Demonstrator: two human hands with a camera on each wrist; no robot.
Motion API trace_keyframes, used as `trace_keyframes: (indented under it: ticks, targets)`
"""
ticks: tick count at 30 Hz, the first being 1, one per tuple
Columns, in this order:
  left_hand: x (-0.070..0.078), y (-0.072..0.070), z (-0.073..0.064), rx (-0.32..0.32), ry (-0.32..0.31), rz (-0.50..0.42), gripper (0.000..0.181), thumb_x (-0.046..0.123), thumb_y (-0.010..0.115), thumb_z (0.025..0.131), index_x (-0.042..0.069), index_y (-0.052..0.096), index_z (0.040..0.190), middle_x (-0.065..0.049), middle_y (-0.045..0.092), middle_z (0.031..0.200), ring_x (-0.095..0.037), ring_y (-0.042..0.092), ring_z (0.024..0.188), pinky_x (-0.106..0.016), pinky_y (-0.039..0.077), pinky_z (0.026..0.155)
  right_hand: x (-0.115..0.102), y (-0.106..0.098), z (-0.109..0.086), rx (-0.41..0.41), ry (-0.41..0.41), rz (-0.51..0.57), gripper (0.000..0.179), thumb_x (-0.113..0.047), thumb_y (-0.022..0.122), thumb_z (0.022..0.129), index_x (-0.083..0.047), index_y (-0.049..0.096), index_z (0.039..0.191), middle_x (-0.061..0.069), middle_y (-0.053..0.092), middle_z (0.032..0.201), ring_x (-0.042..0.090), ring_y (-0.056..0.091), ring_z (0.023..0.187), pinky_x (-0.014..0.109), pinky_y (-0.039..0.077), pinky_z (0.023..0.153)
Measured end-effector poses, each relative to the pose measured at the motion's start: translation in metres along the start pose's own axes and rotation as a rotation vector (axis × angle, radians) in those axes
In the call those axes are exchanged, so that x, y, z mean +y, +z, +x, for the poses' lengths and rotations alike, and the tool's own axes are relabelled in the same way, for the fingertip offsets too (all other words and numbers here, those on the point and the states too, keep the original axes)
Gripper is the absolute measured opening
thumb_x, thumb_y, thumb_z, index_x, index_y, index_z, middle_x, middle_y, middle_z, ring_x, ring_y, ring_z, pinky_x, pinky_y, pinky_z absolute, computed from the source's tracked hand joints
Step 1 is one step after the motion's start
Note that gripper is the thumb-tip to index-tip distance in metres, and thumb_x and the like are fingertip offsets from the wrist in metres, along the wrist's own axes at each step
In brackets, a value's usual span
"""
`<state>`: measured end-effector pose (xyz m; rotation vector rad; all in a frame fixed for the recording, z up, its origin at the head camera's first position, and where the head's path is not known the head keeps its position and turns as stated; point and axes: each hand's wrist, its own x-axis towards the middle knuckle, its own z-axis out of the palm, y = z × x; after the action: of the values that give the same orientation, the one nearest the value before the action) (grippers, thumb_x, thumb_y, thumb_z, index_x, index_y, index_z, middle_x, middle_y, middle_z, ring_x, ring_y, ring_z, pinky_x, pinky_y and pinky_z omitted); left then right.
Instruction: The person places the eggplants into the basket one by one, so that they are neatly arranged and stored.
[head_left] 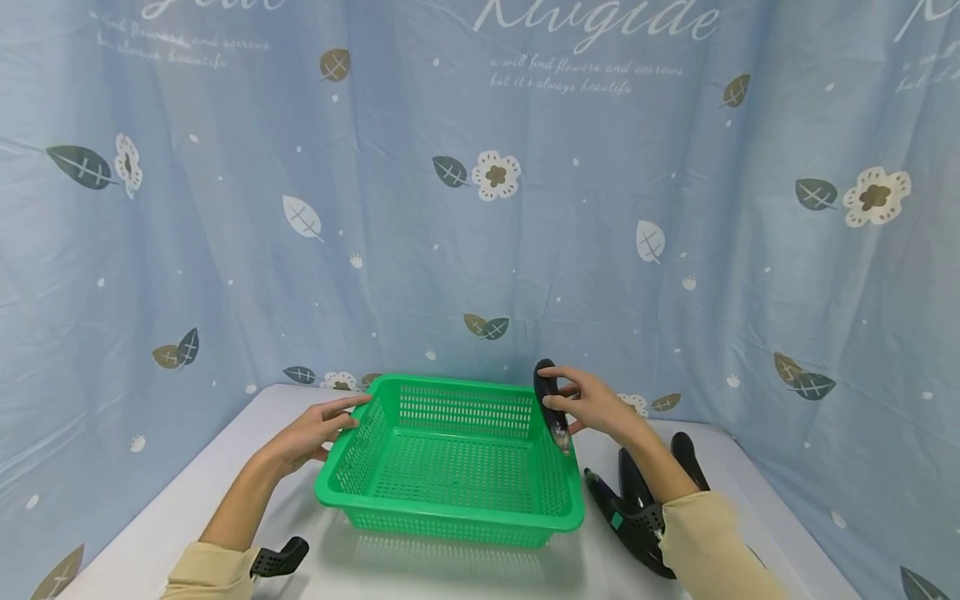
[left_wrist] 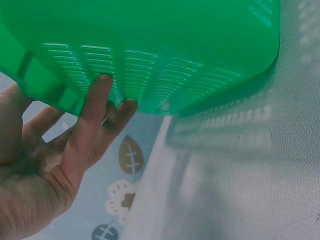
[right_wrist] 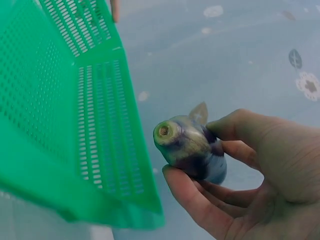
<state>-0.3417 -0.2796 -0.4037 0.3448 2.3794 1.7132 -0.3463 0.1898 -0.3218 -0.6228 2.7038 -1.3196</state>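
My left hand (head_left: 318, 433) holds the left edge of a green plastic basket (head_left: 450, 504), with some fingers at the rim. In the left wrist view, fingertips (left_wrist: 102, 82) of that hand touch the slotted outer wall. My right hand (head_left: 596, 404) grips a dark eggplant (head_left: 551, 404) between thumb and fingers above the basket's right rim. Its stem end points downward in the head view. From the right wrist view, the pale, cut stem end of this eggplant (right_wrist: 185, 145) appears just beside the basket wall (right_wrist: 115, 130).
Several more eggplants (head_left: 633, 479) lie on the white table (head_left: 420, 575) right of the basket, partly hidden by the right forearm. A blue patterned curtain (head_left: 405, 275) hangs behind and along both sides. Black wrist-camera mounts (head_left: 279, 558) sit at both wrists.
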Motion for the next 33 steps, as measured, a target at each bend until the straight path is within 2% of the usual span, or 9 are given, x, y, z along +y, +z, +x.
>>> trace_keyframes:
  ticks: [7, 14, 19, 26, 33]
  targets:
    - [0.002, 0.000, 0.000, 0.000, 0.000, 0.009, 0.056, 0.033, 0.052, 0.102, 0.022, 0.034, 0.154, -0.027, 0.030, 0.155, -0.035, 0.057, 0.124, -0.043, 0.057, 0.073, -0.013, 0.011, 0.007, -0.022, 0.005, 0.045, 0.052, -0.026, 0.064, 0.096, -0.023, 0.048, 0.145, 0.027, 0.055, 0.134, 0.029, 0.069, 0.098, 0.043, 0.059, 0.067]
    - [0.000, -0.001, 0.001, -0.007, 0.006, 0.002, 0.056, 0.033, 0.052, 0.102, 0.021, 0.034, 0.154, -0.026, 0.031, 0.155, -0.038, 0.055, 0.126, -0.043, 0.057, 0.073, -0.018, 0.021, 0.014, -0.075, -0.036, 0.090, 0.053, -0.022, 0.062, 0.098, -0.015, 0.044, 0.147, 0.030, 0.053, 0.132, 0.030, 0.068, 0.100, 0.041, 0.059, 0.064]
    - [-0.001, -0.001, 0.003, -0.014, 0.012, 0.003, 0.057, 0.034, 0.052, 0.102, 0.021, 0.034, 0.154, -0.026, 0.032, 0.154, -0.040, 0.053, 0.129, -0.043, 0.057, 0.074, -0.019, 0.030, 0.018, -0.094, -0.018, 0.112, 0.053, -0.023, 0.062, 0.097, -0.017, 0.045, 0.147, 0.029, 0.052, 0.133, 0.029, 0.067, 0.101, 0.042, 0.059, 0.067]
    - [-0.002, -0.001, 0.003, -0.006, 0.009, 0.006, 0.057, 0.035, 0.052, 0.102, 0.021, 0.034, 0.154, -0.025, 0.035, 0.152, -0.031, 0.060, 0.120, -0.040, 0.055, 0.067, -0.023, 0.040, 0.025, -0.090, 0.025, 0.137, 0.053, -0.023, 0.064, 0.096, -0.023, 0.046, 0.146, 0.027, 0.049, 0.137, 0.029, 0.068, 0.100, 0.042, 0.059, 0.068]
    - [-0.003, -0.002, 0.004, -0.013, 0.012, 0.020, 0.056, 0.033, 0.051, 0.103, 0.021, 0.033, 0.155, -0.023, 0.046, 0.141, -0.022, 0.066, 0.105, -0.034, 0.052, 0.059, -0.028, 0.048, 0.030, -0.121, 0.037, 0.161, 0.054, -0.022, 0.064, 0.097, -0.020, 0.045, 0.147, 0.028, 0.048, 0.138, 0.030, 0.068, 0.102, 0.039, 0.059, 0.067]
